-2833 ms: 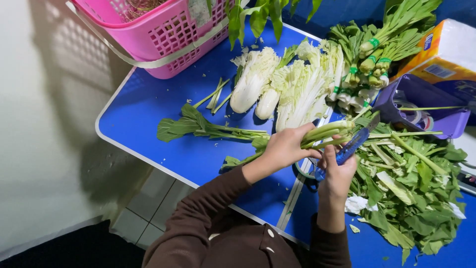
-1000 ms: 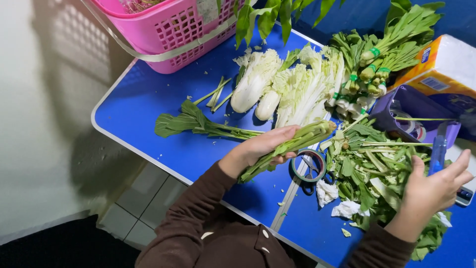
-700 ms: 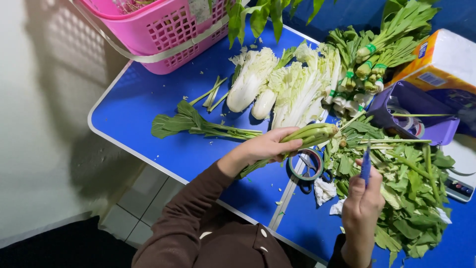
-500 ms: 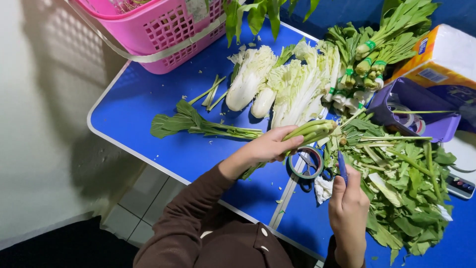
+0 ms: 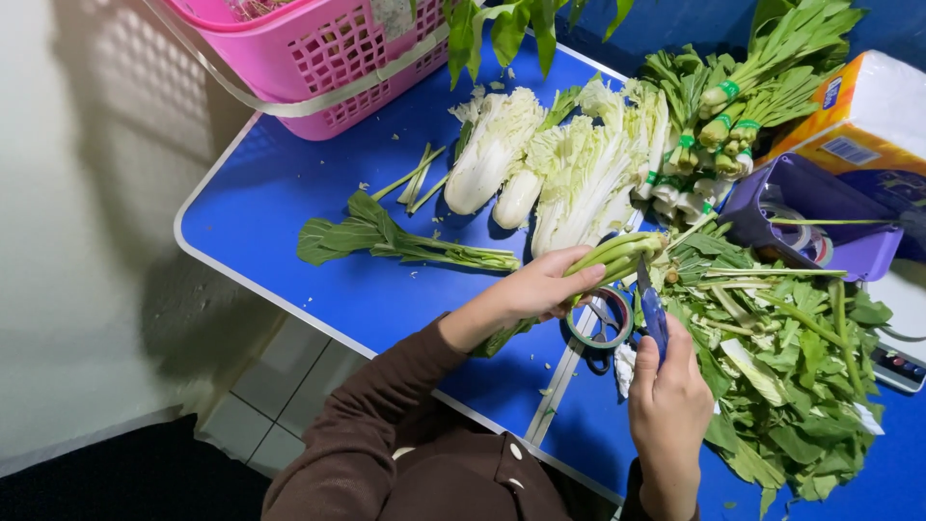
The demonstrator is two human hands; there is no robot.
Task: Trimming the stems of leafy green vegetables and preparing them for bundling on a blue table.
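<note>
Since half a second ago the right hand (image 5: 668, 410) has slid a little nearer the stems, bringing its blue-handled knife (image 5: 652, 307) up so the thin blade stands just beside the cut ends; the left hand (image 5: 543, 287) has hardly shifted.

That left hand has its fingers curled together around a bundle of leafy green stalks (image 5: 615, 255), smooth, pale green and rounded, which lies slanted across the palm with the stem ends sticking out to the right past the fingertips and the leaves trailing down and left under the wrist. The right hand's fingers are wrapped tight on the knife handle, thumb along its side. Under the blade lies a roll of tape (image 5: 600, 319), a flat ring.

To the right spreads a loose, ragged heap of trimmed leaves (image 5: 786, 367). Farther off lie crinkled, white-ribbed napa cabbages (image 5: 569, 164), and beyond them bunches of greens tied with green bands (image 5: 719, 106). One lone leafy stalk (image 5: 386, 241) lies to the left on the glossy blue table (image 5: 280, 193), where the surface is bare up to the white-rimmed, rounded edge. A pink plastic lattice basket (image 5: 318, 58) sits at the far left corner, a purple tray (image 5: 820, 212) at the far right.
</note>
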